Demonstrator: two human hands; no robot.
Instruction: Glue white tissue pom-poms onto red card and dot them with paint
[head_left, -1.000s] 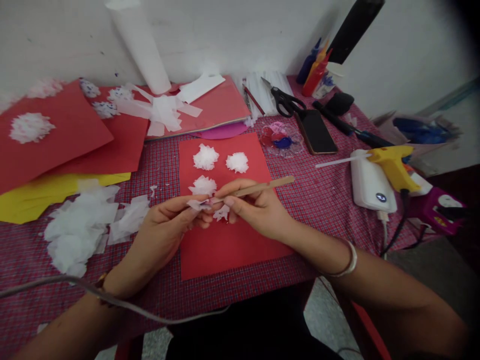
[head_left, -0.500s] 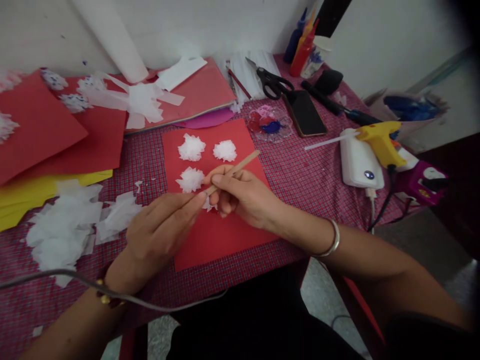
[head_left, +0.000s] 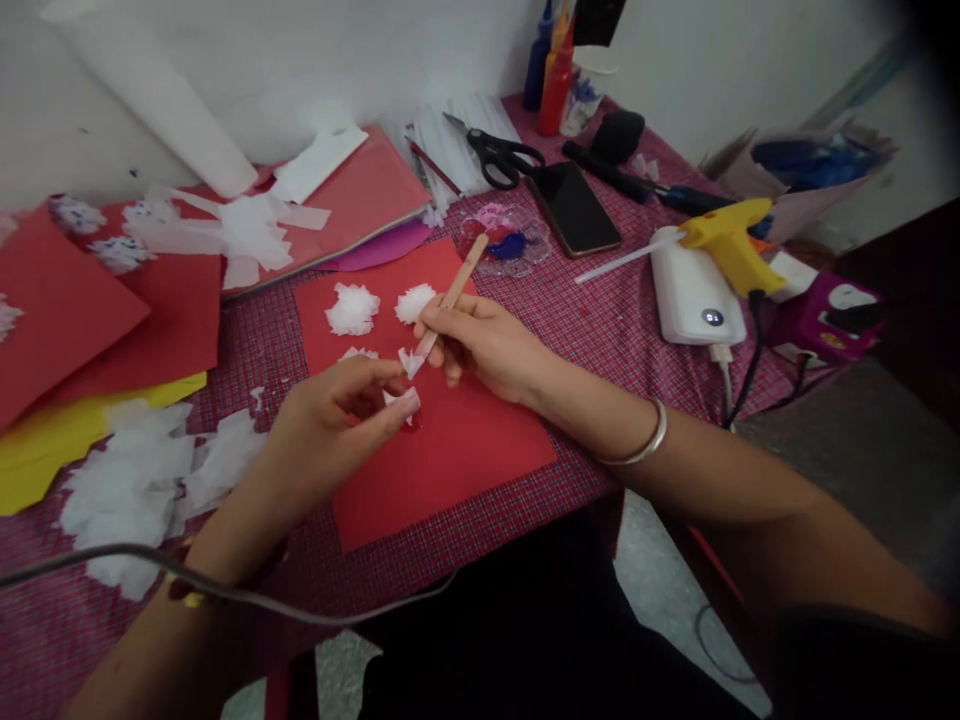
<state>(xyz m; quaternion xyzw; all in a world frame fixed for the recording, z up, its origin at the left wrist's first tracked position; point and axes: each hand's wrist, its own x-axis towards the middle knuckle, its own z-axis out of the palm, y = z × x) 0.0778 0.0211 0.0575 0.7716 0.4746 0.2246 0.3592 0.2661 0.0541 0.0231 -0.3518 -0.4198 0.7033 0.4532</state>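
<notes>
Right hand (head_left: 484,345) gripping a wooden craft stick (head_left: 459,285); left hand (head_left: 330,415) with grip parted.
Tilting the stick could drop the tissue paper (head_left: 409,362) at its tip.

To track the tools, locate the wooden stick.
In the head view, the wooden stick is just left of centre, in the right hand above the red sheet, its lower end at a white paper piece.

A flat, pale-brown wooden stick (head_left: 462,280) is held aslant above a bright red rectangular paper sheet (head_left: 450,465), its lower end at a small folded white tissue-paper piece (head_left: 409,363). Two ruffled white tissue-paper tufts (head_left: 352,309) lie side by side on the sheet's far part; a third tuft (head_left: 360,353), nearer, is mostly hidden
</notes>
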